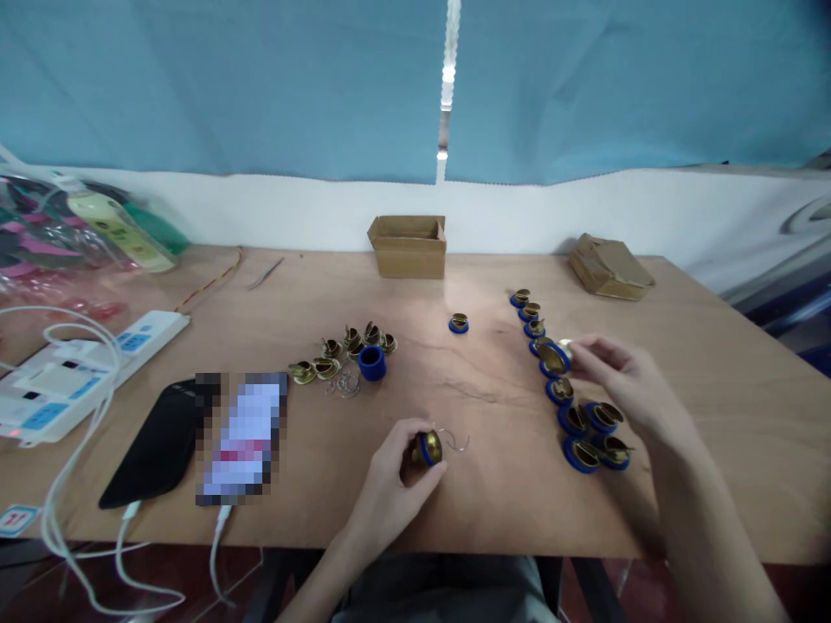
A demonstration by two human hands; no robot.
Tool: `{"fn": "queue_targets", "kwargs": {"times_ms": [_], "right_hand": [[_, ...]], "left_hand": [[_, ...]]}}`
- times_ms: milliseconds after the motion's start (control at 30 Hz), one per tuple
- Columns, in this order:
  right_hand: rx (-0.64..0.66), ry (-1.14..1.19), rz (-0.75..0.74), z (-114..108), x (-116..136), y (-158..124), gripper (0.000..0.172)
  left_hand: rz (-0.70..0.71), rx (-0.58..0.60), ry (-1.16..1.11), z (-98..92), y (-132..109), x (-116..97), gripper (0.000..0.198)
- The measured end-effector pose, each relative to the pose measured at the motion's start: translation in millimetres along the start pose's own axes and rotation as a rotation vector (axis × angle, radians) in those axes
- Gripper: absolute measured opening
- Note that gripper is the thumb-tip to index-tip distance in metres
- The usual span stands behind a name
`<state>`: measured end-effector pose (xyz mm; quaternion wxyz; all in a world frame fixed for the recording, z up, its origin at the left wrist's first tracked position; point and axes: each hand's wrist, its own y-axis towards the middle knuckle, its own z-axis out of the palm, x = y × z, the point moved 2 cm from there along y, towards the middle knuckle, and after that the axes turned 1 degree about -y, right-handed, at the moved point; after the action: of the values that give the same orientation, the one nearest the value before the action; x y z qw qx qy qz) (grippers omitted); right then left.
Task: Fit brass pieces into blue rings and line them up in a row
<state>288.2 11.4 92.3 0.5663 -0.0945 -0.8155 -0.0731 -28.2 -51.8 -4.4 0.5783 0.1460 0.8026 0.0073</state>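
Near the front edge, my left hand (397, 474) is closed on a small round brass-coloured fitting with a blue ring (427, 448), tilted on its side between thumb and fingers. My right hand (620, 381) pinches another brass-coloured fitting (552, 357) at the line of fittings on the right; its fingertips are partly hidden. Below that hand stand several more blue-ringed fittings (574, 420), their brass flaps raised. Thin wire rings (458, 441) lie just beside my left hand. One blue-ringed fitting (459, 324) sits alone mid-table.
Brass fittings without blue rings (326, 367), loose wire rings (345, 382) and a stack of blue rings (372, 362) lie left of centre. Two phones (162, 441) with cables and a power strip (97, 372) occupy the left. Cardboard boxes (410, 258) stand at the back.
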Motion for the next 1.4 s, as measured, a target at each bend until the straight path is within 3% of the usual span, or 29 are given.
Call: {"fn": "queue_targets", "kwargs": {"times_ms": [100,167,233,433,700,800,933,1000,1033,1100,1200,1300,1400], "right_hand": [[-0.304,-0.575,-0.027,-41.5,-4.4,11.5,0.021],[-0.334,-0.889,0.016,-56.0,-10.0,14.5,0.02],[-0.253,-1.063,0.048,-60.6,-18.5,15.3,0.02],[0.017,-1.233,0.021,-52.2,-42.3,12.8,0.026],[0.116,-1.257,0.058,-45.5,-33.9,4.1,0.026],[0.081,-1.269,0.024,-41.1,-23.9,-1.9,0.03],[-0.051,-1.305,-0.1,-14.6,4.7,-16.9,0.031],[0.005,-1.255,-0.23,11.2,20.0,-25.5,0.028],[0.079,-1.222,-0.313,26.3,26.0,-29.5,0.027],[0.362,-1.144,-0.459,58.2,31.9,-36.8,0.022],[0.729,-1.026,-0.513,96.8,28.2,-43.2,0.009],[0.878,-0.913,-0.471,118.7,17.8,-42.9,0.008],[0.91,-0.778,-0.421,127.1,5.4,-39.2,0.02]], "left_hand": [[-0.012,0.01,0.002,0.2,-0.2,0.4,0.035],[-0.015,0.014,-0.001,0.3,0.0,0.6,0.035],[-0.012,0.012,-0.003,0.1,0.4,0.6,0.035],[0.001,0.012,0.02,-0.2,1.1,1.1,0.034],[0.0,0.01,0.016,-0.5,1.0,-0.5,0.034],[-0.01,0.008,0.009,-0.4,0.8,-1.3,0.035],[-0.058,-0.008,-0.049,1.0,0.7,1.3,0.036],[-0.09,-0.032,-0.096,2.0,0.3,4.2,0.037],[-0.101,-0.047,-0.12,2.4,-0.1,5.7,0.038],[-0.11,-0.079,-0.158,2.5,-0.7,8.4,0.039],[-0.099,-0.144,-0.167,0.7,-0.9,10.1,0.039],[-0.076,-0.216,-0.149,-2.1,0.0,9.4,0.038],[-0.066,-0.251,-0.141,-3.2,1.2,8.6,0.036]]}}
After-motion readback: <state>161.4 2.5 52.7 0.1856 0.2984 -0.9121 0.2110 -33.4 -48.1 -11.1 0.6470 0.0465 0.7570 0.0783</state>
